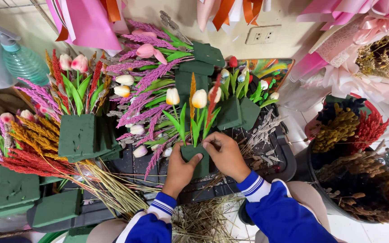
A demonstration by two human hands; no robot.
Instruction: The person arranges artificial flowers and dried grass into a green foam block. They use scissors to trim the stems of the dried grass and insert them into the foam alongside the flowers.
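Our left hand [179, 170] steadies the green foam block [194, 155], grip pressed around it; our right hand [225, 154] pinches a stem base, which we best push in straight.

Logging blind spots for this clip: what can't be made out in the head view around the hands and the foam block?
- Green foam block: its front and sides are covered by the left hand and right hand.
- Stem ends of the tulips: sunk in the foam, depth not visible.
- Black tray: its floor is hidden under dried stems.
- Spray bottle: cut off by the left edge.
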